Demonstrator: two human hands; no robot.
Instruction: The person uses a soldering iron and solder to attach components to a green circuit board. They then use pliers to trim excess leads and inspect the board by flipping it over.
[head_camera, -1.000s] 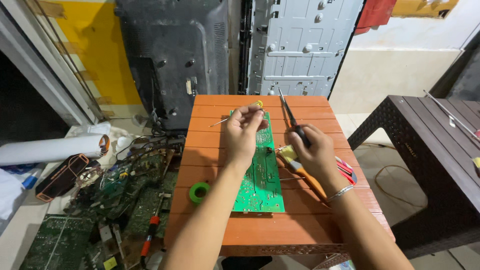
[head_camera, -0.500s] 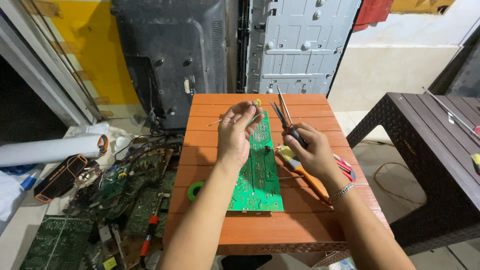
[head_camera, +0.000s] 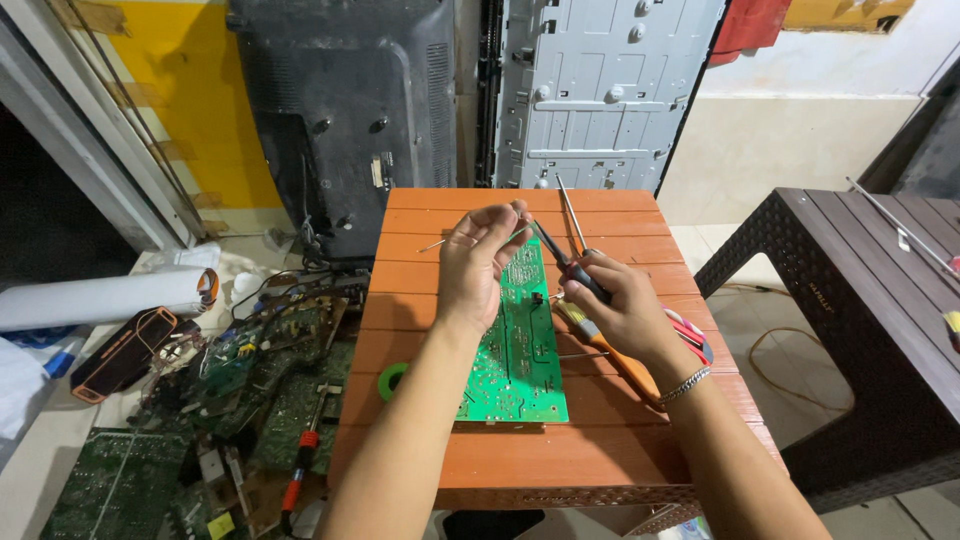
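Left hand (head_camera: 480, 265) pinches a thin metal pin (head_camera: 436, 243) over the green rectangular circuit board (head_camera: 520, 350); right hand (head_camera: 615, 300) grips dark slender tweezers (head_camera: 560, 255) (white paper roll (head_camera: 100, 298) lies on the floor, left).

A small orange slatted table (head_camera: 440, 470) carries the work. A long green circuit board (head_camera: 520, 355) lies flat along its middle, solder side up, running from near the front edge toward the back. Just left of the board, at the table's left edge, sits a green ring of tape (head_camera: 391, 380). To the right of the board an orange-handled screwdriver (head_camera: 625, 365) lies at a slant, and beyond it, near the right edge, red-handled pliers (head_camera: 692, 335) rest on the slats. A thin metal rod (head_camera: 432, 244) lies near the back left.
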